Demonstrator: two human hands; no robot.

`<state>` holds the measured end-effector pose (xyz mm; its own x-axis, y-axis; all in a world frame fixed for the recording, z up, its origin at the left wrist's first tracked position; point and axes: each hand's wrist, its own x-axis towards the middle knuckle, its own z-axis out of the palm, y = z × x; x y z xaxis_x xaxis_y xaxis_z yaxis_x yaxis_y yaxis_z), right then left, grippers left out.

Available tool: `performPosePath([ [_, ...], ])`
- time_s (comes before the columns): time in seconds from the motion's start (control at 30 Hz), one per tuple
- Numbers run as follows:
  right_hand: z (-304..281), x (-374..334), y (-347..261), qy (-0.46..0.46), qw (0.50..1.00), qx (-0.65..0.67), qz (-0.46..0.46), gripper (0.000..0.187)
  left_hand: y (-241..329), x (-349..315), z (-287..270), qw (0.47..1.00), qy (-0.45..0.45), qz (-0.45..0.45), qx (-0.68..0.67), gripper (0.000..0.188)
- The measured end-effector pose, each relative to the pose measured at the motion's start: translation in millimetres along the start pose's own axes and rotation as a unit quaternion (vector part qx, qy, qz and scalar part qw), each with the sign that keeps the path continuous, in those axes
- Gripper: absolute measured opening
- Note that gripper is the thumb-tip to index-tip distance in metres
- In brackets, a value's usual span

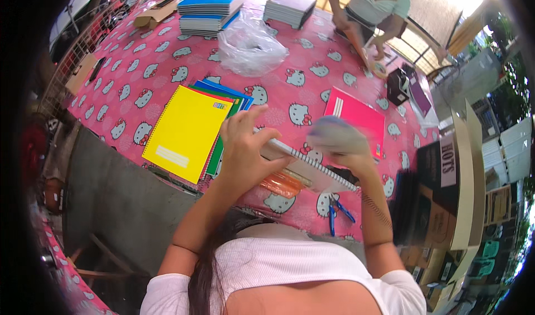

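2-handed over a pink table (161, 89): clamping a tilted spiral notebook (314, 176) in the left hand (243, 148), near the front edge; holding the right hand (341, 139), motion-blurred, apart from the left, beside the wire spine (323, 170). Cannot tell whether gripping anything there. Close to the notebook: blue pliers (332, 210) and an orange bundle (282, 184).

One white notebook (325, 172), one yellow notebook (186, 131), two stacks (207, 4), one bag (251, 46), one pair of pliers (332, 219)
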<state>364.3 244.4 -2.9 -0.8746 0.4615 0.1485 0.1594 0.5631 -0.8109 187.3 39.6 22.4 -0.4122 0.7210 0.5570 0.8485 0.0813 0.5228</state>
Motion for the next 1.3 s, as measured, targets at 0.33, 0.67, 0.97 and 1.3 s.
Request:
performPosePath([
  [0.33, 24, 31, -18, -0.066, 0.968, 0.24, 0.015, 0.055, -16, -6, 4, 0.995, 0.053, -0.034, -0.081, 0.043],
  [0.67, 32, 71, -35, -0.049, 0.992, -0.082, 0.081, 0.052, -44, -16, 3, 0.923, 0.109, -0.164, -0.332, 0.062],
  [0.97, 43, 71, -46, -0.178, 0.957, 0.19, -0.128, 0.059, -65, -34, 0, 0.825, 0.106, -0.252, -0.494, 0.045],
  [1.3, 53, -82, 61, 0.157, 0.936, -0.304, 0.079, 0.065, -88, -22, -7, 0.773, 0.022, -0.231, -0.591, 0.021],
])
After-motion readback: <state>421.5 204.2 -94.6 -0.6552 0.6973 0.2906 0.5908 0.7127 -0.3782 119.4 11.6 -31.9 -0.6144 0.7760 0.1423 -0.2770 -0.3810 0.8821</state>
